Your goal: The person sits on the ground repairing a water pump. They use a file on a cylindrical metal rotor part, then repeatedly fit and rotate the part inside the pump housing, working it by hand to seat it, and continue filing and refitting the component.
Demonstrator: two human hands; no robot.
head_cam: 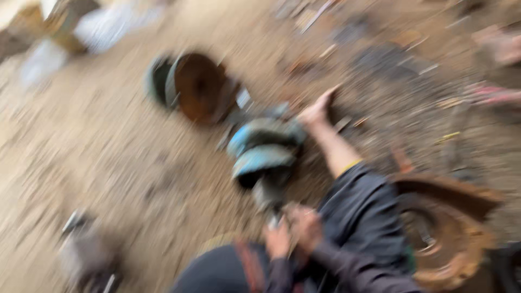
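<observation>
Head view, badly smeared by motion; bare dirt ground (108, 152) strewn with scrap. At centre, lying on the dirt, a long axle-like metal assembly (263, 146): blue-grey housing in the middle, rusty disc (198, 87) at the far end, dark shaft (267, 195) running toward the camera. Left hand (278, 240) and right hand (305, 225) close together at the near tip of that shaft, seemingly curled about it; too blurred to tell whether clenched or merely resting. A third hand (317, 108), on a bare forearm from a rolled dark sleeve, probably another person's, flat on the ground just beside the housing, fingers together. Rusty drum (450, 233) at lower right; a dark blurred object (87, 255) at lower left, well apart. By the look of it: heavy, rigid, rough with rust, perhaps greasy; best taken at the shaft and under the housing, not by the disc's edge.
</observation>
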